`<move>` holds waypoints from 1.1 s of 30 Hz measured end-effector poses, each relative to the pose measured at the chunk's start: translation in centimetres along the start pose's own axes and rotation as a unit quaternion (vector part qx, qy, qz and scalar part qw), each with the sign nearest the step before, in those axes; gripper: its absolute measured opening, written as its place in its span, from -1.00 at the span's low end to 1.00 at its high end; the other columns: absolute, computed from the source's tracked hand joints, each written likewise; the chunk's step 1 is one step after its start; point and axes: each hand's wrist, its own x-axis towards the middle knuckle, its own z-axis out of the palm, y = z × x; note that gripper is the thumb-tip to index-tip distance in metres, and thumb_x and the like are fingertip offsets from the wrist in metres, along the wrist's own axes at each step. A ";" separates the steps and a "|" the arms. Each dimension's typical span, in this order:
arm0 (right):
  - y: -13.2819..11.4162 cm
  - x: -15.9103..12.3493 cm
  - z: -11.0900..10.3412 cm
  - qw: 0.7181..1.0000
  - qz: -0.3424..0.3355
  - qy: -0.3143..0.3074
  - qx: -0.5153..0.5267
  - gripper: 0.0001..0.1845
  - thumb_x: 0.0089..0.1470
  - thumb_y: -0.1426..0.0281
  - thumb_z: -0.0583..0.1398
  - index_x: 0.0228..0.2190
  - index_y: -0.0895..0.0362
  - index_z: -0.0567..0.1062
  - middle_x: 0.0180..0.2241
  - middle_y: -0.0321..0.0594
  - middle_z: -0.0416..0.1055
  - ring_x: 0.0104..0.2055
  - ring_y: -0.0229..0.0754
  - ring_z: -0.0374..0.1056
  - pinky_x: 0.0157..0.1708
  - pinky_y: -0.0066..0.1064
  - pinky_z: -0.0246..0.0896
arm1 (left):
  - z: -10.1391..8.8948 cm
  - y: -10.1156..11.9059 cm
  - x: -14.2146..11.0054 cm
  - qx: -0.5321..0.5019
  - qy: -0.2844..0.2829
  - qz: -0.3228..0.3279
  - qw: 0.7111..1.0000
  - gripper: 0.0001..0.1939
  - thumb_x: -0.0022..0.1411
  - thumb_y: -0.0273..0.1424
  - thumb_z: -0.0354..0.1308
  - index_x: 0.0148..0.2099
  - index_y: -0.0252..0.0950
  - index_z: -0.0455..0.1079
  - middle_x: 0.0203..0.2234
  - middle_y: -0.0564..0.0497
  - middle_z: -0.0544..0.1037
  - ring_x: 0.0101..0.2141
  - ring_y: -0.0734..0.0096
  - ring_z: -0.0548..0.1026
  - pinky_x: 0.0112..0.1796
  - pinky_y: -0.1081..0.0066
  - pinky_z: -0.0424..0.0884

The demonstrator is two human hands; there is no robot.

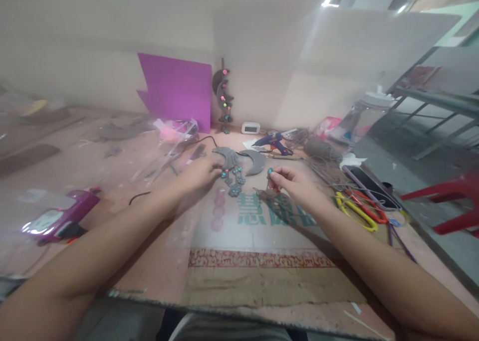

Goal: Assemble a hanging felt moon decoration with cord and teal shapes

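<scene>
On the printed cloth lies a grey crescent ornament [226, 157] with strands of small grey flowers [235, 189] and turquoise beads below it. Its left edge and a beaded strand are pinched by the fingers of my left hand [204, 175]. A second grey crescent [255, 162] lies just to the right, joined or touching at the top; I cannot tell which. Between thumb and fingers, my right hand [287, 179] holds up a small grey piece with a turquoise bead [270, 171], a thin cord hanging from it. A loose cord end lies on the cloth below.
A purple glue gun [65, 216] is at the left, a blue glue gun [272, 143] behind the crescents. At right lie yellow-handled scissors [355, 211], a phone [370, 187] and grey yarn [322, 150]. A finished-looking crescent hanging [223, 94] is on the wall beside a purple sheet [179, 89].
</scene>
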 end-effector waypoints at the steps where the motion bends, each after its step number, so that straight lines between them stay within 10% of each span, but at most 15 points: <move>1: 0.1 -0.1 0.0 1.000 0.003 -0.002 -0.004 -0.49 -0.02 -0.08 0.28 -0.49 0.13 0.39 -0.57 -0.35 0.35 -0.53 -0.31 0.21 -0.45 -0.41 0.16 | 0.2 0.1 0.0 0.003 -0.004 0.008 1.000 -0.76 0.15 -0.24 0.18 -0.17 -0.15 0.58 -0.18 -0.05 0.63 -0.09 0.09 0.51 -0.01 0.23 0.37; 14: 0.7 -2.3 -2.3 0.995 0.006 0.062 -0.072 -0.50 0.01 -0.06 0.26 -0.50 0.15 0.42 -0.55 -0.29 0.38 -0.52 -0.31 0.23 -0.45 -0.40 0.15 | -2.2 1.8 -3.2 -0.008 0.018 -0.070 0.997 -0.81 0.10 -0.23 0.19 -0.36 -0.23 0.52 -0.46 -0.04 0.56 -0.40 0.21 0.48 -0.37 0.33 0.31; 24: 0.0 0.3 0.8 0.997 -0.032 0.043 -0.063 -0.55 0.05 -0.03 0.18 -0.49 0.12 0.39 -0.53 -0.30 0.39 -0.53 -0.31 0.22 -0.45 -0.42 0.17 | 0.1 9.3 -4.7 -0.201 -0.037 -0.097 0.974 -0.63 0.21 -0.08 0.11 -0.39 -0.28 0.49 -0.54 0.03 0.48 -0.53 0.43 0.39 -0.53 0.47 0.24; 33: 1.8 1.6 2.1 0.980 -0.008 -0.011 -0.196 -0.63 0.13 0.10 0.14 -0.47 0.14 0.44 -0.55 -0.33 0.36 -0.52 -0.29 0.21 -0.46 -0.43 0.09 | 3.6 6.0 -5.4 -0.531 -0.074 -0.186 0.824 -0.80 0.12 -0.37 0.33 -0.25 -0.32 0.38 -0.51 0.04 0.50 -0.59 0.65 0.35 -0.59 0.65 0.16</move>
